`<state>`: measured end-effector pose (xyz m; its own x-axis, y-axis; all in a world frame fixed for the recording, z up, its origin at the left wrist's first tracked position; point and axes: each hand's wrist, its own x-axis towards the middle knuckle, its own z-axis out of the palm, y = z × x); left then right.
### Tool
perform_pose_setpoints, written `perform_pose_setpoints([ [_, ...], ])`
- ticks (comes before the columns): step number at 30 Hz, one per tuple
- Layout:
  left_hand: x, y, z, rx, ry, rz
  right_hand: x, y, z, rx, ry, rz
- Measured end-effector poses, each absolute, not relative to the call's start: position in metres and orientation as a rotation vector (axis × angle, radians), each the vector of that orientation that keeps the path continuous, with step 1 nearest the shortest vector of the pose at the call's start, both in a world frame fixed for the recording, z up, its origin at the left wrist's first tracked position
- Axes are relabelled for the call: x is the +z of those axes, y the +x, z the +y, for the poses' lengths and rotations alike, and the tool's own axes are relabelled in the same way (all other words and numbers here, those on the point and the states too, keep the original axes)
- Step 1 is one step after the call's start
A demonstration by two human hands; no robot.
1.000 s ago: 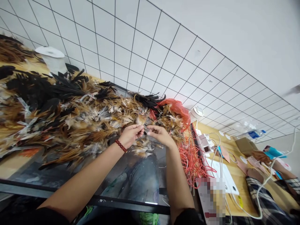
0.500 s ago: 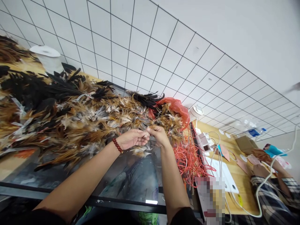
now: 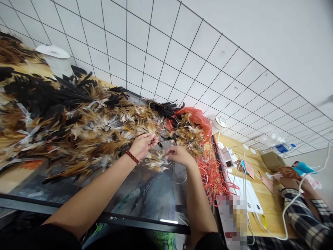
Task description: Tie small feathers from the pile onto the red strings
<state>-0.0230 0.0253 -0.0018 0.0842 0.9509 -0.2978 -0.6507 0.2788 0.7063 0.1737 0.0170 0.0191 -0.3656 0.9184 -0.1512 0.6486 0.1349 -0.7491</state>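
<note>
A big heap of brown, black and white feathers [image 3: 78, 128] covers the table in front of me. My left hand [image 3: 142, 144], with a red bead bracelet on its wrist, is lifted at the heap's near edge with its fingers curled around a few brown feathers. My right hand [image 3: 179, 155] is a little lower and to the right, fingers bent down and pinched among small loose feathers [image 3: 156, 163] on the glass table top [image 3: 153, 198]. What the right fingers hold is too small to name.
A red plastic bag [image 3: 197, 119] and a tangle of red strings [image 3: 213, 173] lie right of the heap. A white tape roll [image 3: 54, 59] stands at the back left. Another person's plaid sleeve [image 3: 301, 215] rests on the wooden bench at right, amid white cables and a power strip [image 3: 227, 158].
My hands, joined fingertip to fingertip before, have come apart. The left rose toward the heap; the right dropped down and to the right over the loose feathers.
</note>
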Motion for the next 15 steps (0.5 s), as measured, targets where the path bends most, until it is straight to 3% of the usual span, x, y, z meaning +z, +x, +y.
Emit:
perform_pose_setpoints([
  [6, -0.006, -0.022, 0.025, 1.304, 0.467, 0.843, 0.013, 0.148, 0.012, 0.756, -1.532, -2.337],
  [11, -0.009, -0.023, 0.028, 1.345, 0.488, 0.835, 0.030, 0.161, 0.020, 0.953, -1.291, -2.070],
  [15, -0.009, -0.024, 0.029, 1.402, 0.464, 0.856, 0.032, 0.148, 0.012, 0.753, -1.365, -2.116],
])
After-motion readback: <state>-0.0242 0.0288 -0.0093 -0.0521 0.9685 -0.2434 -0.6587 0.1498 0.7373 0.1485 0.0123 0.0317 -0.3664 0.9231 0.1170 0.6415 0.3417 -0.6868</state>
